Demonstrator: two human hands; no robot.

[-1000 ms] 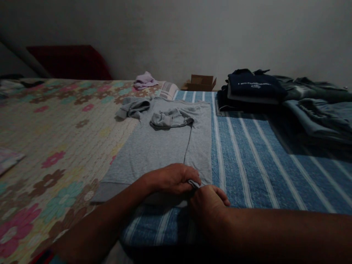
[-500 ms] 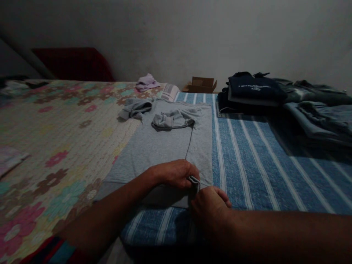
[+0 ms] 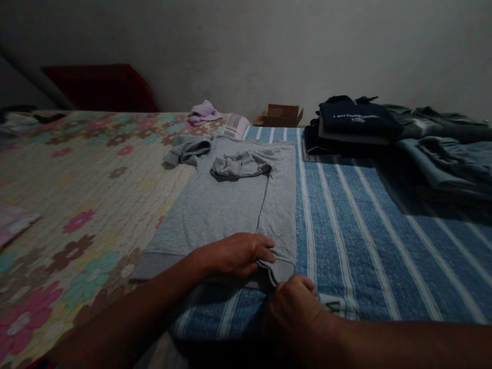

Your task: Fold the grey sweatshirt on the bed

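Note:
A grey sweatshirt (image 3: 226, 205) lies spread near the bed's front edge, its body flat and one side folded inward along a long crease. Both sleeves lie bunched on or beside its far part. My left hand (image 3: 240, 253) is at the hem, its fingers over the folded layers and its thumb lower down, holding the edge loosely. Close beside it, to the right, my right hand (image 3: 294, 305) is closed on the hem near the front corner. The hem's edge stands up in a small wave between the hands. My right fingertips are partly hidden.
Blue striped cloth (image 3: 338, 220) covers the right side, a floral bedspread (image 3: 103, 205) the left. Folded dark clothes (image 3: 355, 123) and jeans (image 3: 457, 164) are stacked at the back right. A lilac cloth (image 3: 205, 113) and an open cardboard box (image 3: 283, 116) are by the wall.
Both hands have moved slightly down towards me at the hem. My left fingers have loosened and spread a little. More of the hem's right corner shows now.

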